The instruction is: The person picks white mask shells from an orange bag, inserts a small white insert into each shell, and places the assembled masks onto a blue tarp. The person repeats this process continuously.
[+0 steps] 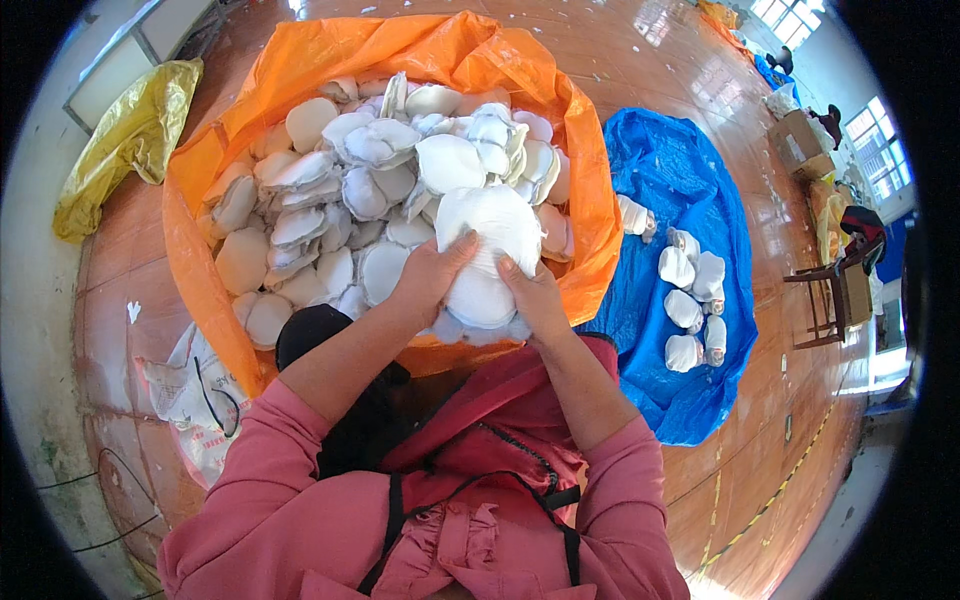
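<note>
A thick, soft stack of white round pads (492,225) is held up before me over the near right part of the pile. My left hand (436,272) grips it from the left, thumb pressed on its face. From the right my right hand (534,298) grips it the same way, with both thumbs close together and the other fingers hidden behind. Beneath and beyond lies a big heap of similar white pads (375,190), some loose and some in small stacks, inside an open orange sack (190,250) with its rim spread out.
Right of the orange sack, a blue tarp (640,385) carries several white tied bundles (682,310). A yellow sack (130,140) lies at the far left. A white woven bag (200,400) rests on the floor near my left. A chair (835,290) and a cardboard box (800,145) stand at the right.
</note>
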